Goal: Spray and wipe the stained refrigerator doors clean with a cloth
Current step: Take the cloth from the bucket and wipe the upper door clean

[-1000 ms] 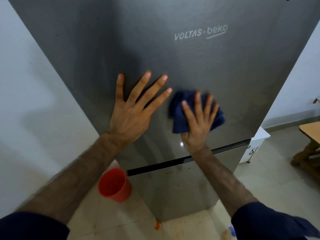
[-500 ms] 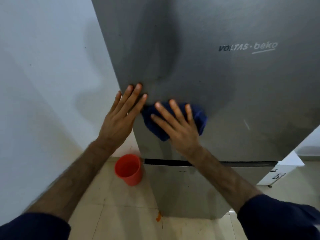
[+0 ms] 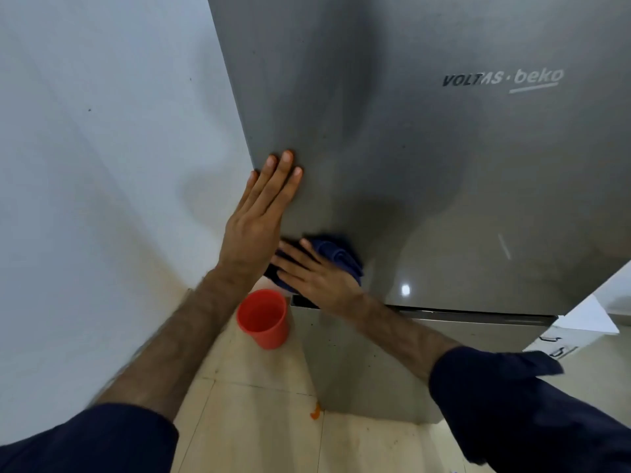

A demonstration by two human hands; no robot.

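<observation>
- The left hand (image 3: 257,216) is laid flat against the upper refrigerator door (image 3: 426,165), at that door's left edge, with the fingers straight and together; nothing is held in it.
- The right hand (image 3: 316,278) is placed just below and to the right of the left hand, its fingers straight and spread and pointing toward the left.
- A dark blue cloth (image 3: 336,256) is pressed against the door under the right hand's fingers and palm; it is bunched into folds that show above and to the right of the knuckles, and a little of it shows below the fingers.
- The cloth lies at the lower left corner of the upper door, just above the dark gap (image 3: 478,314) that parts the upper door from the lower door (image 3: 375,363).
- The heel of the right hand and its wrist are seen across that gap.
- The lettering "VOLTAS beko" (image 3: 502,81) is read on the upper door, well above and to the right of both hands.
- An orange-red cup (image 3: 263,319) stands on the tiled floor (image 3: 259,421) below the left wrist, just beside the lower door's left edge.
- A small orange stain (image 3: 316,411) is seen on the floor at the foot of the lower door, below the right forearm.
- A white wall (image 3: 102,165) stands to the left of the left hand.
- Dark blue sleeves (image 3: 529,414) cover both arms from the forearm back.
</observation>
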